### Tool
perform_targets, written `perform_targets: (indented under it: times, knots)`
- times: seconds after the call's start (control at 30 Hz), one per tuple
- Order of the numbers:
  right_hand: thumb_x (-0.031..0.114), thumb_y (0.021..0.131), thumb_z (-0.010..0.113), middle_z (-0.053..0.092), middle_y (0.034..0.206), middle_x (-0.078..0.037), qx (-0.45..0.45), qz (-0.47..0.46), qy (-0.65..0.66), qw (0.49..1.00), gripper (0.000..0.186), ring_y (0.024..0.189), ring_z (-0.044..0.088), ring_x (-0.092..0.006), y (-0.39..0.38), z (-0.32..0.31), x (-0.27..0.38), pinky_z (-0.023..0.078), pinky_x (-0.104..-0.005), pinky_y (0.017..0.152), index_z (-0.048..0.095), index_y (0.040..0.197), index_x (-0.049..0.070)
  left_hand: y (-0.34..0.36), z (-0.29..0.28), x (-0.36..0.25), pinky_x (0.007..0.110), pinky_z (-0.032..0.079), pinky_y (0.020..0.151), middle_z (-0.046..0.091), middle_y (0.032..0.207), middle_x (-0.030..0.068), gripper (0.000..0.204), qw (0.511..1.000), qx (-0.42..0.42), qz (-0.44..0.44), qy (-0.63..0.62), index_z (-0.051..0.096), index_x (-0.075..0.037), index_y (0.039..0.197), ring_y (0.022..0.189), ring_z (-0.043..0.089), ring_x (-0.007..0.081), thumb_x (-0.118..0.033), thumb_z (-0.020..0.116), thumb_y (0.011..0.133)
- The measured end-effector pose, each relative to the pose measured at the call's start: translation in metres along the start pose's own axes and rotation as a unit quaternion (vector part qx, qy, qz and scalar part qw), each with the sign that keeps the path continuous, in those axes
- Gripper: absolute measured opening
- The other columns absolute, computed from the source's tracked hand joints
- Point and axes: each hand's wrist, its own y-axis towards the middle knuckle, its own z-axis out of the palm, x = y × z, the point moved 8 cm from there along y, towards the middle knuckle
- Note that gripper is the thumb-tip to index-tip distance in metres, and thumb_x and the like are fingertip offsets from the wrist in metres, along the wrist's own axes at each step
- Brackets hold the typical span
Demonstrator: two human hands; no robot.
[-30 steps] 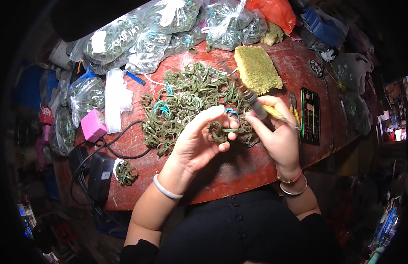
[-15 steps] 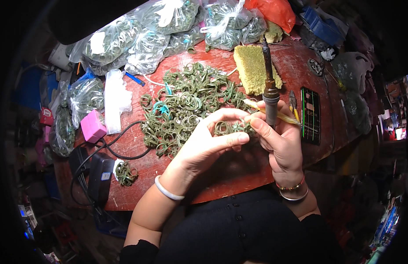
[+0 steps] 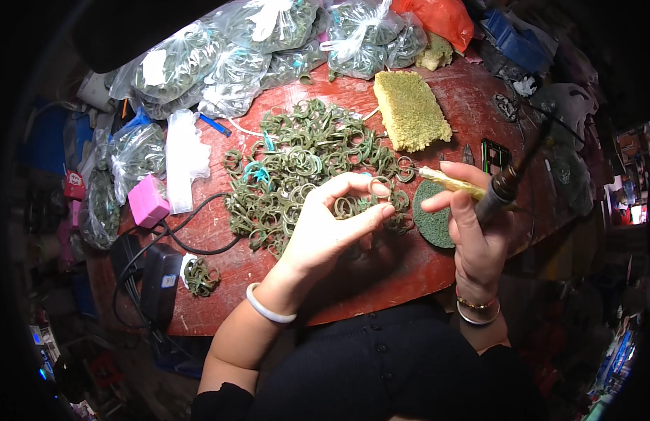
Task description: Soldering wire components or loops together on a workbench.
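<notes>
My left hand (image 3: 335, 224) pinches a small greenish ring (image 3: 380, 185) between thumb and fingertips, with more rings just beneath it. A large heap of green rings (image 3: 304, 168) covers the middle of the red table. My right hand (image 3: 479, 231) grips a slim yellow-wrapped stick (image 3: 455, 184), its thin tip pointing left toward the heap. Held in the same hand is a grey cylindrical tool (image 3: 490, 203) with a dark tapered end that blurs up to the right. Below the stick lies a round dark green textured pad (image 3: 431, 217), partly covered by my right hand.
Clear plastic bags of green rings (image 3: 174, 67) line the far edge. A yellow sponge (image 3: 410, 111) lies beyond my right hand, near a dark phone (image 3: 495, 156). On the left are a pink block (image 3: 149, 201), a black box (image 3: 160, 277) with cables and a small ring pile (image 3: 201, 276).
My right hand has moved right, away from my left, and tipped the grey tool over to the right. The round green pad now shows. My left hand keeps nearly the same place.
</notes>
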Motion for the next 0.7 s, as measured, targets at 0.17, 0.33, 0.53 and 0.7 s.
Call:
perform_targets:
  times: [0.17,0.33,0.53,0.7]
  knots:
    - [0.002,0.088,0.071,0.070,0.098,-0.011,0.022,-0.026,-0.026,0.999,0.017,0.086,0.067,-0.0147,-0.001,0.001,-0.002,0.053,-0.0264,0.077,0.067,0.103,-0.004,0.001,-0.001,-0.003,0.020,0.047,0.055,0.062,0.093,0.0028,0.027,0.999,-0.017,0.030,0.032,0.064,-0.004,0.110,0.069,0.058,0.0048,-0.008,0.074,0.085]
    - [0.002,0.088,0.070,0.070,0.095,-0.009,0.027,-0.016,0.027,0.999,0.016,0.082,0.067,-0.0135,0.002,0.006,-0.005,0.053,-0.0255,0.074,0.067,0.102,-0.004,0.001,0.007,-0.009,0.018,0.046,0.057,0.062,0.095,0.0000,0.036,0.997,0.037,0.019,0.070,0.064,-0.005,0.119,0.071,0.056,0.0045,-0.006,0.073,0.085]
    - [0.002,0.091,0.066,0.069,0.086,-0.008,0.016,0.035,0.001,0.999,0.014,0.072,0.064,-0.0094,-0.002,0.006,-0.006,0.050,-0.0224,0.067,0.067,0.103,-0.004,0.001,0.002,-0.004,0.018,0.046,0.058,0.065,0.099,0.0008,0.033,0.993,0.025,0.048,0.107,0.067,-0.007,0.117,0.073,0.057,0.0047,-0.007,0.074,0.084]
    - [0.016,0.095,0.064,0.067,0.065,-0.003,-0.015,0.127,0.097,0.987,0.019,0.046,0.036,0.0028,-0.003,-0.001,-0.012,0.022,-0.0162,0.043,0.067,0.105,0.001,0.002,-0.001,-0.010,0.018,0.046,0.059,0.065,0.100,0.0008,0.030,0.985,0.004,0.090,0.144,0.069,-0.007,0.114,0.076,0.057,0.0049,-0.006,0.074,0.085]
